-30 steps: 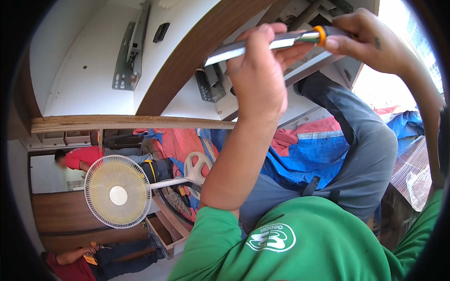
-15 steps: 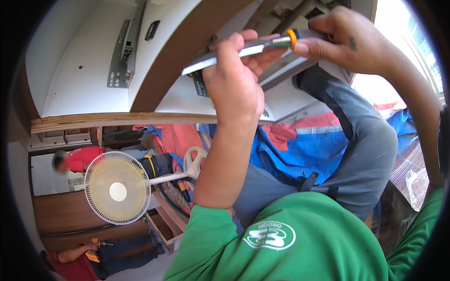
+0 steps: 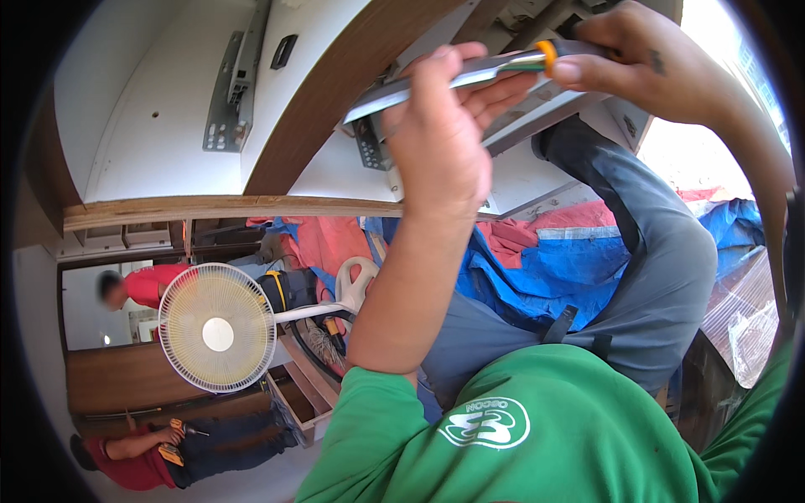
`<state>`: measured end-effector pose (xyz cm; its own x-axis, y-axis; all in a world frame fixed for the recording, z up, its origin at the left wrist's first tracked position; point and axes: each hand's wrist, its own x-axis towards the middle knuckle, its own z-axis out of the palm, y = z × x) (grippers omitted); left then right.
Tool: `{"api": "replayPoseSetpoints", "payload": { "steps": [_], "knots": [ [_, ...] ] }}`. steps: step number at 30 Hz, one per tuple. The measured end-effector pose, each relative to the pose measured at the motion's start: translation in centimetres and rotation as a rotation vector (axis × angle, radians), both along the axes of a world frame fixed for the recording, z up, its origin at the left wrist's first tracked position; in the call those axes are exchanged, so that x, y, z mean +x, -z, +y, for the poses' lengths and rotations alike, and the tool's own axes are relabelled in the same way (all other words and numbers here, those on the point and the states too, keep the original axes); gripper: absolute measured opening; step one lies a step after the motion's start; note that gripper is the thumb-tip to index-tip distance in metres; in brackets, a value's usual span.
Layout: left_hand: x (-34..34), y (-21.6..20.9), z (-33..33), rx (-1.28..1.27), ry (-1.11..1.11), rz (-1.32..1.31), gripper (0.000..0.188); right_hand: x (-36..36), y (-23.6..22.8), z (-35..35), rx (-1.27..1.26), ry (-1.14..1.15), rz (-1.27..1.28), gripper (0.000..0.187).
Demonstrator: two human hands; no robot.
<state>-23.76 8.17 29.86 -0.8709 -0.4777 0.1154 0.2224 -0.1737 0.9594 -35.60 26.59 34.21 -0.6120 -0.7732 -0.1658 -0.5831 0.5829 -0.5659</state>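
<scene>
The person's right hand (image 3: 637, 67) is wrapped around the dark handle of a chisel-like tool (image 3: 482, 70), off to the right of the brown cabinet edge (image 3: 314, 109). The blade points back toward that edge, its tip just beside it; I can't tell if they touch. The left hand (image 3: 440, 142) has the blade between thumb and stretched fingers, though how firmly I can't say. Left of the edge sits a metal drawer slide (image 3: 226, 101); below it, a fan (image 3: 218, 333).
</scene>
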Motion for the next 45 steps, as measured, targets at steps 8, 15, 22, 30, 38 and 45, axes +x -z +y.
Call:
{"api": "replayPoseSetpoints", "payload": {
  "steps": [8,15,22,30,38,45],
  "knots": [
    [0.4,0.3,-0.6,0.011,-0.107,-0.013,0.035,0.1,4.5,-0.3,-0.342,-0.024,0.252,0.065],
    [1.9,-0.1,-1.7,0.022,-0.137,0.022,0.036,1.3,3.5,-2.7,-0.342,-0.115,0.443,0.066],
    [3.1,2.4,-0.6,0.017,0.122,0.087,0.038,-0.1,4.2,1.0,-0.211,-0.041,0.218,0.065],
    [9.4,6.5,-2.5,-0.121,0.210,-0.034,0.039,3.0,8.2,8.6,-0.245,0.073,-0.268,0.068],
    [16.2,13.5,-4.5,-0.169,0.114,-0.197,0.034,8.1,7.9,8.7,-0.263,0.117,-0.522,0.058],
    [21.5,23.6,-6.3,-0.068,0.049,-0.360,0.034,14.1,6.6,5.6,-0.052,0.190,-0.772,0.037]
  ]
}}
